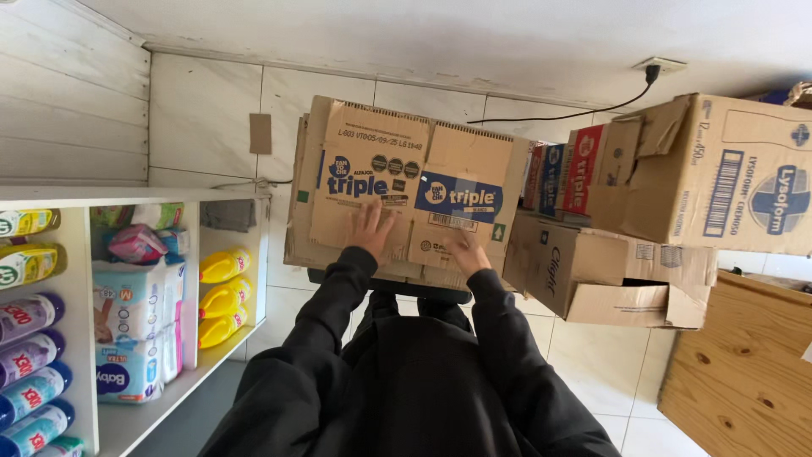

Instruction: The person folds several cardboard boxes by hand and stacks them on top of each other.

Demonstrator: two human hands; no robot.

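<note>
A stack of flattened brown cardboard boxes (397, 152) with blue print stands upright against the white tiled wall, resting on a dark ledge (389, 288). My left hand (370, 228) lies flat on the left panel with its fingers spread. My right hand (465, 251) presses flat against the lower right panel near a barcode. Both arms wear black sleeves. Neither hand grips anything.
White shelves (127, 199) at the left hold yellow bottles (224, 296), nappy packs (127, 330) and purple-capped bottles (30, 364). Open cardboard boxes (609, 271) and a large box (727, 173) are stacked at the right above a wooden crate (744, 372). A black cable (575, 112) runs along the wall.
</note>
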